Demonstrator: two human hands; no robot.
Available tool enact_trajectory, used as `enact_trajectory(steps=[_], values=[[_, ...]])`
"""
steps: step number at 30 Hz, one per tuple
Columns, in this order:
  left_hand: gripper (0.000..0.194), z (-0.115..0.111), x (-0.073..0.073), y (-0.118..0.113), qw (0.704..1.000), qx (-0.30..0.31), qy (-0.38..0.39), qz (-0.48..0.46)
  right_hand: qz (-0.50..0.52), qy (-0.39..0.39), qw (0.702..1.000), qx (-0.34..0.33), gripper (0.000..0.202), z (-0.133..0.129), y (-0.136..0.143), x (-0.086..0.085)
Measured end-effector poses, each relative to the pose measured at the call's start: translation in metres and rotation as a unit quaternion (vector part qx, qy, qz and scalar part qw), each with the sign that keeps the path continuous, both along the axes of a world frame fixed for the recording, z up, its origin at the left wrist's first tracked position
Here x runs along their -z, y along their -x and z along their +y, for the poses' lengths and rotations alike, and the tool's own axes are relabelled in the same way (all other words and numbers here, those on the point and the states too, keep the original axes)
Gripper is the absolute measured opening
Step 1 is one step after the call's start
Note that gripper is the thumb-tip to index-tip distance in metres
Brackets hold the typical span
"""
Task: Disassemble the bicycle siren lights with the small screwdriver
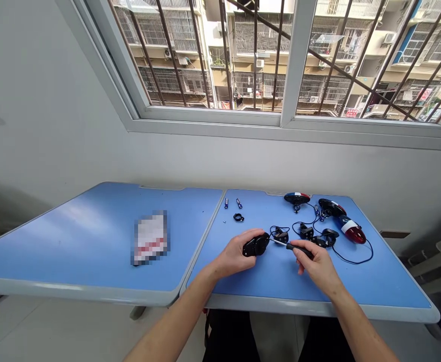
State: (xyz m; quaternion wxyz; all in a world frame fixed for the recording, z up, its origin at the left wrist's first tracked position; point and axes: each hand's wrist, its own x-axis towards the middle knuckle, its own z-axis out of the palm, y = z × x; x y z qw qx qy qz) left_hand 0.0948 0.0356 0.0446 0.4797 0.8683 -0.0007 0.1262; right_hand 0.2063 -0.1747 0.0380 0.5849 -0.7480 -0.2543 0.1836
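Two blue-topped desks stand pushed together under the barred window, and everything in play sits on the right-hand blue desk [386,281]. The left hand [239,254] is curled around a small black oval plastic housing [256,245], gripping it just above the desk surface near the front middle of that desk. The right hand [316,264] has its fingers pinched closed on the black handle of a slim screwdriver [293,246], whose thin metal shaft points left and meets the right end of the housing (whether the tip sits in a screw is too small to make out).

Behind the housing, toward the wall, I count two small blue cylinders [232,203] that look like batteries, lying side by side but apart, and one black ring [238,217] just in front of them. To the right of the housing lies a tangle of black wires and clips [311,234]; the separate pieces in it cannot be counted. Beyond the tangle are three oval red, white and blue lamp shells [350,229], one at the back edge and two farther right.

On the left-hand desk [73,241], well away from the housing, lies one white and red sheet [150,237], blurred beyond reading.
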Motion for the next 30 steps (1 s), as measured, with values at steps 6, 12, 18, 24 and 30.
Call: enact_trajectory(steps=[6,12,18,24,30], values=[[0.069,0.002,0.004,0.0,1.0,0.003,-0.017,-0.005,-0.016,0.011,1.0,-0.002,0.037,0.002,0.002,-0.001],[0.07,0.003,0.007,-0.001,0.999,0.0,-0.041,-0.015,-0.091,0.085,0.992,-0.028,0.033,0.008,-0.003,-0.002],[0.071,0.008,0.008,-0.001,0.998,-0.011,-0.056,-0.007,-0.203,0.143,0.968,-0.049,0.043,0.014,-0.009,-0.003],[0.071,0.01,0.008,-0.001,0.999,-0.024,-0.049,0.002,-0.192,0.075,0.978,-0.02,0.026,0.015,-0.015,0.014],[0.069,0.009,0.008,-0.003,0.999,-0.022,-0.043,0.001,0.007,-0.007,1.0,0.019,0.03,0.021,-0.016,0.022]])
